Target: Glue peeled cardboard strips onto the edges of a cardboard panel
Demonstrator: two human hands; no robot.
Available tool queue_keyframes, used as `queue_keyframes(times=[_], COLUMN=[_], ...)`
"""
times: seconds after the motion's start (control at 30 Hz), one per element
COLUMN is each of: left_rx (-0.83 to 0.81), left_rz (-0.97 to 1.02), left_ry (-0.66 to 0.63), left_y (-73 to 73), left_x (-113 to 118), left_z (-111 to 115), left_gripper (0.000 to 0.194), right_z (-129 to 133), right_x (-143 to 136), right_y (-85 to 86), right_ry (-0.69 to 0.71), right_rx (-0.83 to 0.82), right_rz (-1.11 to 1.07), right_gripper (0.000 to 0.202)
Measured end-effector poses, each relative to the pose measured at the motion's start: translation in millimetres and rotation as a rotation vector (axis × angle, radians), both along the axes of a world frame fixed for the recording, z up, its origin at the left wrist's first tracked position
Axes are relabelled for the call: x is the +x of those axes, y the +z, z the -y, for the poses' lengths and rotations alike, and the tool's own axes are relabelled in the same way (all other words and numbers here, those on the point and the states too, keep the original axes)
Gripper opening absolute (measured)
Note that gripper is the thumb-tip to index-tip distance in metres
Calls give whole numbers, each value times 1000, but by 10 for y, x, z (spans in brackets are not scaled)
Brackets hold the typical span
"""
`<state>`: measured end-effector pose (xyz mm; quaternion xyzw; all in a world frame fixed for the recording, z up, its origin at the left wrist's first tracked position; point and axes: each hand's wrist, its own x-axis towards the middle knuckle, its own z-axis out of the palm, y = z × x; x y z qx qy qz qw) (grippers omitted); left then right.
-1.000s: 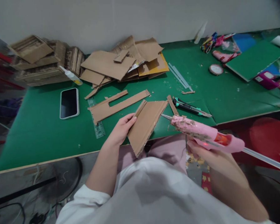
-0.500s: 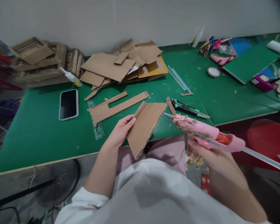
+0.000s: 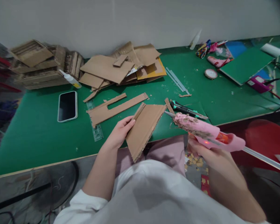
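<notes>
My left hand (image 3: 123,130) pinches a piece of cardboard (image 3: 144,127) by its left edge, where a narrow folded strip runs along it. The piece is tilted above the table's front edge. Wrapped round the handle of a pink hot glue gun (image 3: 200,130) is my right hand (image 3: 203,151). The gun's metal nozzle points left, close by the cardboard's upper right corner; whether they touch I cannot tell. Dried brown residue coats the gun's front, and a clear glue stick (image 3: 266,158) sticks out of its back.
On the green table (image 3: 42,140) lie a phone (image 3: 67,106), a clear ruler (image 3: 97,132), a cut cardboard frame (image 3: 116,109) and a utility knife (image 3: 189,110) with its blade out. Cardboard sheets (image 3: 107,67) are heaped at the back. A red stool (image 3: 268,140) stands at right.
The view has shifted slightly, so the table's things sit a little further left and lower. Both hands keep their holds, and the nozzle stays near the cardboard's corner.
</notes>
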<state>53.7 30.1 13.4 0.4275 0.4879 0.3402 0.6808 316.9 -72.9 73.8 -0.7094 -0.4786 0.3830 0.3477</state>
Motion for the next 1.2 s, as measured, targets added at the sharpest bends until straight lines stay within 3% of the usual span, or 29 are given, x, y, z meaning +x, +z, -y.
queue_keyframes(times=[0.23,0.63,0.87,1.07,1.2], left_rx=[16,15,11,11,4], left_rz=[1,-9,-11,-14,-5], left_ry=[-6,-15,-9,-5,3], left_y=[-3,-24,-28,-15,-7], left_x=[-5,-18,-18,-22,-18], left_z=[-4,6,3,7,10], left_gripper=[37,38,40,41,43], right_z=[-13,-38,-15,61,87], right_x=[-4,-42,-27,-274,-346], right_y=[12,73,56,200,249], right_ry=[36,-33,-1,-196,-172], right_rx=[-68,-15,-41,21,33], right_rz=[24,-32,-53,-38,38], right_gripper=[32,28,29,25,24])
